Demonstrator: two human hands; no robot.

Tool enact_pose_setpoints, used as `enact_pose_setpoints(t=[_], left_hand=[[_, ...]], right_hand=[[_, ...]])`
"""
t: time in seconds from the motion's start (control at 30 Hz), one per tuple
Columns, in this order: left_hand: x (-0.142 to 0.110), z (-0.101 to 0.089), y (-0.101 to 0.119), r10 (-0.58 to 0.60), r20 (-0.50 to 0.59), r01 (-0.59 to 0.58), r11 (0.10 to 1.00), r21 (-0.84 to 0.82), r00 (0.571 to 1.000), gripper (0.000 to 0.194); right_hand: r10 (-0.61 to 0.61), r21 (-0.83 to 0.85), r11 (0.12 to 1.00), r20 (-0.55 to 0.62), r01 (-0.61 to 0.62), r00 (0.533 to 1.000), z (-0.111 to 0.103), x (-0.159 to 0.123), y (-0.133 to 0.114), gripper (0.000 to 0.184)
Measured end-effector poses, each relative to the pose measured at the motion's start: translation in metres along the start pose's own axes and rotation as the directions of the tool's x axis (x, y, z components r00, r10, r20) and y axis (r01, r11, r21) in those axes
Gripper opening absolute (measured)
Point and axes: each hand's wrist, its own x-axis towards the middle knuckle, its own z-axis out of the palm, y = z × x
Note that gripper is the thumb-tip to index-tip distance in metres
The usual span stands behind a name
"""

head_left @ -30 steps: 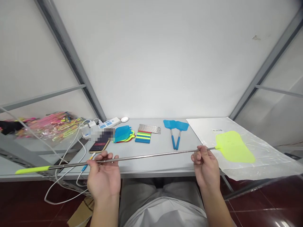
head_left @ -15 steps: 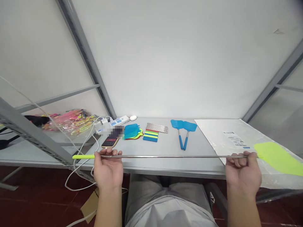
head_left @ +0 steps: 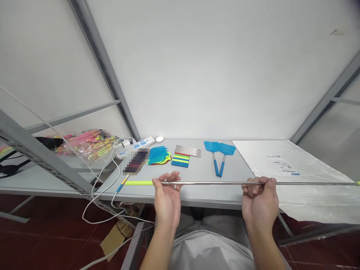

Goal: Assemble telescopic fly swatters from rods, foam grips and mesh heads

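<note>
A fly swatter (head_left: 222,183) with a long extended metal rod lies level across both hands above the table's front edge. Its yellow-green grip points left, and only a sliver of its yellow-green head shows at the right edge. Close to the grip, my left hand (head_left: 168,200) pinches the rod between thumb and fingers, some fingers lifted. My right hand (head_left: 260,200) is closed round the rod farther right. Beyond them lie two blue fly swatters (head_left: 219,150), a stack of blue and yellow swatter heads (head_left: 158,155), coloured handles (head_left: 180,160) and thin metal rods (head_left: 189,150).
A phone (head_left: 136,162), a power strip (head_left: 144,143) and white cables (head_left: 118,176) occupy the table's left side. A white plastic mailing bag (head_left: 258,155) covers its right side. Metal shelf posts (head_left: 98,63) stand at both sides, and bagged colourful items (head_left: 87,144) lie at far left.
Both hands have moved inward along the rod, closer together. The swatter has shifted right, taking its head almost out of view.
</note>
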Motion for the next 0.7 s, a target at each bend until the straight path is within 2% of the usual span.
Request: enact_pose_setpoints(t=[0.23,0.37,0.43,0.5,0.6,0.7], left_hand=[[-0.015,0.008,-0.010,-0.019,0.086,0.014,0.999,0.052,0.996,0.042],[-0.031,0.011,-0.025,-0.120,0.263,0.099,0.991,0.091,0.957,0.041],[-0.035,0.013,-0.029,-0.160,0.307,0.124,0.983,0.133,0.938,0.043],[-0.037,0.013,-0.029,-0.176,0.321,0.113,0.972,0.205,0.931,0.044],[-0.034,0.012,-0.022,-0.166,0.310,0.071,0.952,0.297,0.936,0.039],[-0.025,0.008,-0.015,-0.087,0.244,0.028,0.971,0.237,0.966,0.034]], right_hand=[[0.073,0.018,0.997,0.035,-0.074,0.997,0.006,-0.011,0.008,0.028],[0.235,-0.002,0.971,0.142,-0.237,0.962,0.012,-0.032,0.023,0.028],[0.313,-0.023,0.949,0.181,-0.314,0.932,0.012,-0.037,0.029,0.029],[0.350,-0.046,0.936,0.192,-0.348,0.917,0.010,-0.034,0.032,0.029],[0.354,-0.075,0.935,0.179,-0.346,0.918,0.004,-0.020,0.030,0.027],[0.309,-0.093,0.950,0.160,-0.297,0.938,-0.003,-0.007,0.024,0.026]])
